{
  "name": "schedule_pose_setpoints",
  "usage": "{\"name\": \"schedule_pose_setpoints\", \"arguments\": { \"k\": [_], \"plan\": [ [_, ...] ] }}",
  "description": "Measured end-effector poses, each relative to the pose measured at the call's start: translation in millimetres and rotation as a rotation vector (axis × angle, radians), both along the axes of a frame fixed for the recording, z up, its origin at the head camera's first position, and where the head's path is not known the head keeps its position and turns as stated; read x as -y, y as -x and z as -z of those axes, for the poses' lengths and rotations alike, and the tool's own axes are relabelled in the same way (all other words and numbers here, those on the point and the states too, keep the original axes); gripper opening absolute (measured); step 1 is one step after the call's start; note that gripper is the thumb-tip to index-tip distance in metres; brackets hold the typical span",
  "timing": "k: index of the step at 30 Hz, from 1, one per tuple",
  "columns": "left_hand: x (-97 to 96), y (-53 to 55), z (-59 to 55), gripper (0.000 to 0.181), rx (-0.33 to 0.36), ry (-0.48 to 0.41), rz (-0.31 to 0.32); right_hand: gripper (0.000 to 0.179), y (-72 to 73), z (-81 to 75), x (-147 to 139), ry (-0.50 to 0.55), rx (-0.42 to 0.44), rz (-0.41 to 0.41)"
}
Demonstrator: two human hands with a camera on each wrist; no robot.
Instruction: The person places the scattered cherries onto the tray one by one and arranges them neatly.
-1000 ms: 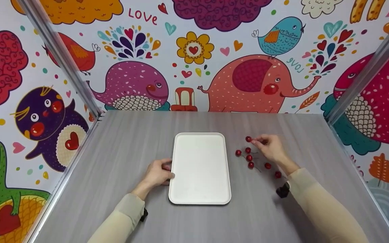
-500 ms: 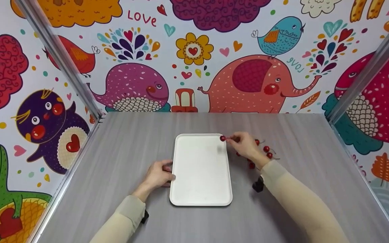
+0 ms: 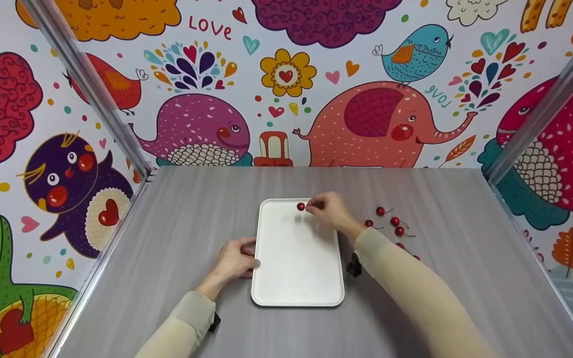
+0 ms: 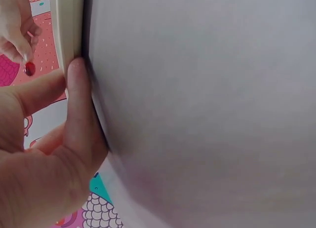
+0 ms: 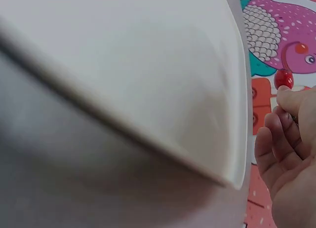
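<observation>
A white rectangular tray (image 3: pixel 296 263) lies on the table, its long sides running away from me. With thumb and fingers, my left hand (image 3: pixel 233 259) grips the tray's left rim; the left wrist view shows the fingers against that edge. Over the far part of the tray, my right hand (image 3: pixel 331 210) pinches a red cherry (image 3: pixel 301 206) by its stem end. A faint shadow falls on the tray below it. The right wrist view shows the same cherry (image 5: pixel 284 79) at the tips of the thumb and finger, which hide most of its stem.
Several loose cherries (image 3: pixel 400 230) with stems lie on the grey table (image 3: pixel 192 209) right of the tray, some partly hidden behind the right sleeve. Walls with cartoon animals (image 3: pixel 366 124) stand at the back and sides, with metal posts (image 3: pixel 102 99) at the corners.
My right hand has carried the cherry leftward from beside the loose cherries to above the far part of the tray. The left hand stays at the tray's left edge.
</observation>
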State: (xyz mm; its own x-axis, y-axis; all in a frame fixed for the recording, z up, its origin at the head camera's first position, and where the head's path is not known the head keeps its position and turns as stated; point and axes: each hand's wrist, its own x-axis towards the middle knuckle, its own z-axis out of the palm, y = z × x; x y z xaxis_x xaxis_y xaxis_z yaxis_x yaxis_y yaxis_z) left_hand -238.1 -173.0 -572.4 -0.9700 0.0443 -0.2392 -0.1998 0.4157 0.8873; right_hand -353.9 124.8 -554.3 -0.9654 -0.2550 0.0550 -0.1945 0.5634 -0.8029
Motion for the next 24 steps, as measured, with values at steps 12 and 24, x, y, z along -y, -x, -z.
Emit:
{"name": "schedule_pose_setpoints", "arguments": {
  "k": [12, 24],
  "plan": [
    [0.8, -1.7, -0.2, 0.073, 0.004, -0.024, -0.002, 0.011, 16.5, 7.6, 49.1, -0.056, 0.062, 0.001],
    [0.9, 0.4, -2.4, 0.072, 0.011, -0.003, 0.029, 0.009, 24.4, 21.6, 74.5, -0.171, -0.005, -0.053]
  ]
}}
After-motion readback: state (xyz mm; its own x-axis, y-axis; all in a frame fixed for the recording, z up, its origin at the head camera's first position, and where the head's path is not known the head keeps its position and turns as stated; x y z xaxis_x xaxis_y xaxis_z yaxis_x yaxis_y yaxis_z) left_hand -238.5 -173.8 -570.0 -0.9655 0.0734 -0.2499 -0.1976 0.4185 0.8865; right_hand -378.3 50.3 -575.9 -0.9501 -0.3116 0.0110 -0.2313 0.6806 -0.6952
